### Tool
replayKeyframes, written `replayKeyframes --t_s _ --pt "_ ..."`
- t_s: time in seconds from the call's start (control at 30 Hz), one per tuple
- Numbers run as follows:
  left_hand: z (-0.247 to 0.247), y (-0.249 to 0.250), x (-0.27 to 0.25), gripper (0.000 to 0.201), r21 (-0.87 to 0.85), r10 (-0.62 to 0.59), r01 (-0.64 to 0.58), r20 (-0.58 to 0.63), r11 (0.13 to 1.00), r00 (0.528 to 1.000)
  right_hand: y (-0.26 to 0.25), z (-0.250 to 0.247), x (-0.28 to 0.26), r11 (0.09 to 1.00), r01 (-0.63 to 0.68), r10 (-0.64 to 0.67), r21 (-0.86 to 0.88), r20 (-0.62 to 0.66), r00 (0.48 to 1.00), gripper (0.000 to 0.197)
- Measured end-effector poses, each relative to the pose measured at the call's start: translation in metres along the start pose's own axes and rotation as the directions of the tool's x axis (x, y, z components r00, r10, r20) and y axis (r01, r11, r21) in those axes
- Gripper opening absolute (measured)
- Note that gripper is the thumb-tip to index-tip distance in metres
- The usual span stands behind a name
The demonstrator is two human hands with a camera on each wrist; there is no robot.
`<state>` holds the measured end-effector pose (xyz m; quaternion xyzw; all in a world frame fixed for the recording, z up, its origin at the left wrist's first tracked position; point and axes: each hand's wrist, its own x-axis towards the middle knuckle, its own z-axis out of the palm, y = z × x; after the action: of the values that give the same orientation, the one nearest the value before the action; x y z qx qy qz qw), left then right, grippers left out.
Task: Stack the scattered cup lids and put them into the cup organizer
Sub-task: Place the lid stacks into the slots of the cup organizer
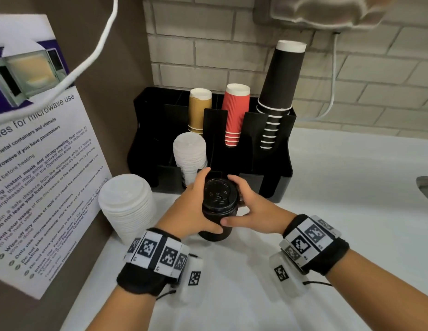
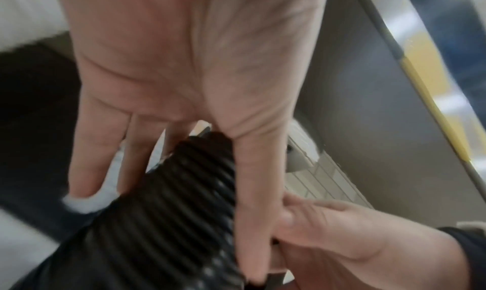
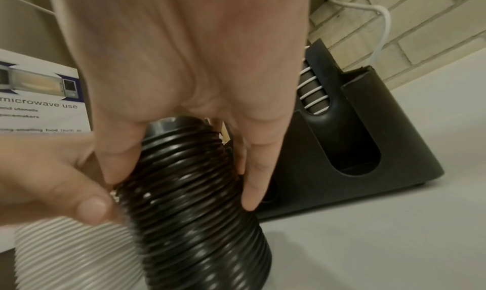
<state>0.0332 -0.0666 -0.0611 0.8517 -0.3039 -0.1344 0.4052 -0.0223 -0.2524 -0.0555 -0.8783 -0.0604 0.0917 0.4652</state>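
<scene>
Head view: from above, facing forward and down over both forearms onto the white counter [image 1: 339,211], with the black cup organizer [image 1: 275,187] against the brick wall.
Left wrist view: very close, looking along the left hand [image 2: 184,76] at the stack of black lids [image 2: 178,211].
Right wrist view: equally close, along the right hand [image 3: 189,66].
Shared: all three show the black lid stack [image 1: 219,206]; both wrist views catch the opposite hand's thumb.
</scene>
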Motion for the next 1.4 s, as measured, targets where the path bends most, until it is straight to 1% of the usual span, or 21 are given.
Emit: replayKeyframes --t_s 0.07,0.13,0.2,0.27,0.33,0.4,0.47,0.53,0.63,0.7,0.77,0.83,0.87,0.97,1.03,1.07,1.13,1.2,1.27,1.33,1.4 --pt "0.007 -0.007 -0.005 0.119 -0.114 0.023 -0.033 -0.085 0.993 0.996 0.000 -0.001 0.002 0.999 0.005 -0.004 -0.039 0.015 1.000 0.098" --pt "0.011 -0.011 -0.007 0.112 -0.174 0.040 -0.068 -0.159 0.982 0.986 -0.003 -0.007 0.003 0.998 0.016 -0.015 -0.067 0.014 1.000 0.101" --pt "0.011 -0.017 -0.007 0.114 -0.195 0.039 -0.075 -0.184 0.978 0.982 -0.012 -0.014 0.007 0.992 0.031 -0.031 -0.121 -0.005 0.999 0.105" --pt "0.009 -0.022 -0.008 0.111 -0.201 -0.013 -0.021 -0.165 0.979 0.986 -0.023 -0.017 0.013 0.963 0.065 -0.068 -0.262 -0.002 0.998 0.107" --pt "0.004 -0.025 -0.009 0.094 -0.221 -0.074 0.038 -0.157 0.974 0.985 -0.033 -0.015 0.020 0.906 0.096 -0.089 -0.413 0.036 0.995 0.106" --pt "0.000 -0.027 -0.009 0.075 -0.248 -0.101 0.051 -0.190 0.967 0.977 -0.039 -0.010 0.028 0.848 0.097 -0.073 -0.521 0.067 0.995 0.104" --pt "-0.005 -0.025 -0.008 0.064 -0.262 -0.121 0.057 -0.238 0.964 0.964 -0.042 -0.005 0.034 0.798 0.092 -0.056 -0.596 0.080 0.995 0.100" --pt "-0.009 -0.021 -0.007 0.056 -0.270 -0.125 0.045 -0.288 0.962 0.949 -0.042 -0.004 0.038 0.775 0.084 -0.036 -0.627 0.089 0.995 0.097" --pt "-0.012 -0.013 -0.007 0.045 -0.286 -0.101 0.001 -0.338 0.958 0.936 -0.042 -0.007 0.042 0.781 0.078 -0.017 -0.620 0.104 0.994 0.093" --pt "-0.012 -0.006 -0.008 0.031 -0.333 -0.069 -0.070 -0.389 0.940 0.919 -0.044 -0.010 0.044 0.798 0.083 -0.023 -0.597 0.109 0.994 0.091" --pt "-0.013 0.004 -0.011 0.013 -0.414 -0.037 -0.166 -0.440 0.895 0.897 -0.047 -0.017 0.043 0.829 0.084 -0.038 -0.552 0.095 0.995 0.089" --pt "-0.015 0.011 -0.013 0.026 -0.472 -0.003 -0.245 -0.464 0.847 0.886 -0.054 -0.027 0.041 0.877 0.094 -0.078 -0.471 0.055 0.995 0.085" --pt "-0.015 0.012 -0.013 0.034 -0.489 0.015 -0.266 -0.458 0.831 0.889 -0.058 -0.034 0.039 0.903 0.113 -0.111 -0.414 0.028 0.993 0.084" --pt "-0.016 0.014 -0.010 0.073 -0.482 0.076 -0.277 -0.396 0.831 0.915 -0.072 -0.050 0.034 0.963 0.186 -0.195 -0.193 -0.028 0.980 0.074" --pt "-0.015 0.017 -0.007 0.096 -0.470 0.122 -0.290 -0.354 0.834 0.927 -0.080 -0.055 0.031 0.980 0.197 -0.197 -0.039 -0.013 0.980 0.070" --pt "-0.015 0.019 -0.005 0.102 -0.479 0.134 -0.299 -0.348 0.825 0.928 -0.083 -0.056 0.029 0.980 0.199 -0.199 0.021 0.008 0.980 0.068" --pt "-0.015 0.024 -0.002 0.108 -0.515 0.135 -0.318 -0.361 0.796 0.923 -0.087 -0.056 0.025 0.972 0.207 -0.213 0.108 0.052 0.976 0.065" --pt "-0.016 0.027 0.000 0.104 -0.538 0.132 -0.336 -0.381 0.773 0.915 -0.089 -0.058 0.023 0.967 0.208 -0.221 0.147 0.076 0.972 0.064" --pt "-0.016 0.027 0.001 0.101 -0.539 0.133 -0.341 -0.387 0.770 0.912 -0.089 -0.060 0.021 0.970 0.214 -0.223 0.119 0.074 0.972 0.064" --pt "-0.015 0.027 0.001 0.098 -0.545 0.123 -0.341 -0.396 0.766 0.910 -0.088 -0.062 0.020 0.970 0.229 -0.233 0.080 0.041 0.972 0.063" --pt "-0.015 0.027 0.002 0.096 -0.551 0.112 -0.342 -0.408 0.762 0.906 -0.087 -0.064 0.019 0.969 0.234 -0.236 0.079 0.019 0.972 0.065"
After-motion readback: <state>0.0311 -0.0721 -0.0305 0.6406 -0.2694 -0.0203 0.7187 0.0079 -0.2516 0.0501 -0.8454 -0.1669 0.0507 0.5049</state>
